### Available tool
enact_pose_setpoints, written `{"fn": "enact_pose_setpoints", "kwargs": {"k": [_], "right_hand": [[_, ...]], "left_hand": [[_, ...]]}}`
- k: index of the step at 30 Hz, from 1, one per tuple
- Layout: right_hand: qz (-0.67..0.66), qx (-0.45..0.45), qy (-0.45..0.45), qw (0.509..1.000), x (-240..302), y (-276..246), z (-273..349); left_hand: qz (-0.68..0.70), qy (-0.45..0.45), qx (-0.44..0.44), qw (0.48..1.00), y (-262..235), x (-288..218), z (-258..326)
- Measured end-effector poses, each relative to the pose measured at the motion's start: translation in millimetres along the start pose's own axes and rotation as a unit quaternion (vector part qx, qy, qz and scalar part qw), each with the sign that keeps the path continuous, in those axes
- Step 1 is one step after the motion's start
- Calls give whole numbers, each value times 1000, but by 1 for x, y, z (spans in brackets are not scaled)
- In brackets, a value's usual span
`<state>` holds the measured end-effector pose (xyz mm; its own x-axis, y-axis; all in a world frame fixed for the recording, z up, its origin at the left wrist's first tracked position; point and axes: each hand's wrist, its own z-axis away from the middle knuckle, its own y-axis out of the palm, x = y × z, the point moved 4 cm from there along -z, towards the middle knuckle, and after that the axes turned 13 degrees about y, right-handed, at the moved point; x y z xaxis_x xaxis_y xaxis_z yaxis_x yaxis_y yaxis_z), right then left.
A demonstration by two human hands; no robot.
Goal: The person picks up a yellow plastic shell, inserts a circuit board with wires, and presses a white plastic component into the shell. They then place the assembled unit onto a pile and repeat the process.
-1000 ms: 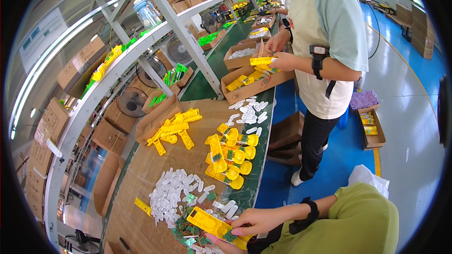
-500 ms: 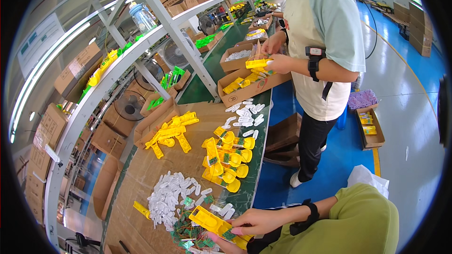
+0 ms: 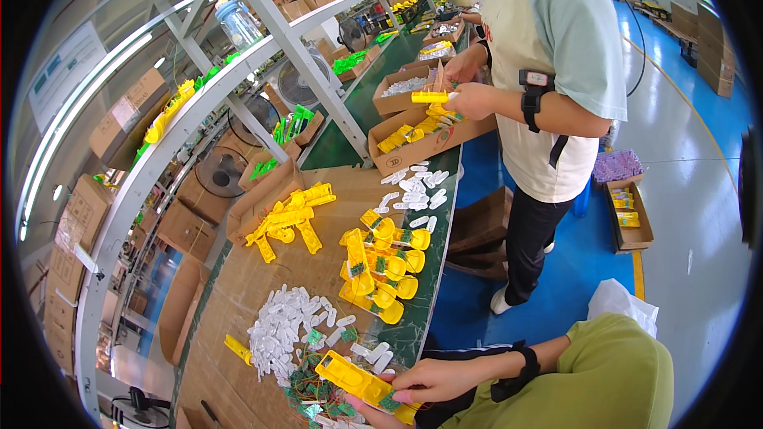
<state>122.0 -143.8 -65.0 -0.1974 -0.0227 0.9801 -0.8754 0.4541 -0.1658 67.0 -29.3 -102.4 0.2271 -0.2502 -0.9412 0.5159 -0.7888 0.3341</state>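
**Yellow housing held over the near edge, loose parts all around**

I see the yellow plastic housing (image 3: 354, 378) at the bottom of the view, lying aslant over the near end of the surface (image 3: 238, 302). My right hand (image 3: 425, 381) is closed around its lower right end, fingers wrapped over the top. My left hand (image 3: 367, 411) sits underneath, mostly hidden by the housing, so I cannot tell whether it grips or only supports.

As I judge it, the main risk is the hold itself: the piece is gripped at one end only, with its long part sticking out unsupported, so a twist or a knock could lever it free and drop it off the edge just beside me.

Directly under the housing lies a tangle of small green circuit boards and wires (image 3: 306, 385). A wire could snag on the housing and drag its neighbours along. Just beyond is the heap of small white parts (image 3: 282, 330), loose and light; a sweep of my wrist would scatter them. A single yellow strip (image 3: 238, 349) lies to its left.

Further out, the pile of finished yellow pieces with round heads (image 3: 381, 266) sits close to the right edge of the surface and looks easy to nudge off.

A co-worker (image 3: 548, 71) stands well apart at a cardboard box (image 3: 425, 143), no hazard to my hands.
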Motion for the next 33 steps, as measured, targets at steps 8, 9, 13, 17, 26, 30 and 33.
{"fn": "enact_pose_setpoints", "kwargs": {"k": [8, 9, 13, 17, 26, 30, 33], "right_hand": [[-93, -10, 34, 995, 0, -3, 0], [-94, -12, 38, 995, 4, -8, 2], [-118, -82, 37, 989, 24, -30, 10], [-58, -86, 19, 994, 38, -38, 6], [-22, -92, 8, 995, 34, -38, 6], [18, -101, 0, 995, 29, -36, 8], [42, -106, -7, 993, 31, -35, 7]], "left_hand": [[84, 44, -59, 994, 13, -7, -4], [59, 34, -66, 996, 19, -12, -6], [83, -2, 84, 993, 51, -32, -19], [98, 8, 124, 987, 62, -46, -23], [47, 5, 108, 993, 60, -41, -17], [24, 8, 82, 996, 64, -42, -15], [40, 19, 72, 996, 60, -41, -14]]}}
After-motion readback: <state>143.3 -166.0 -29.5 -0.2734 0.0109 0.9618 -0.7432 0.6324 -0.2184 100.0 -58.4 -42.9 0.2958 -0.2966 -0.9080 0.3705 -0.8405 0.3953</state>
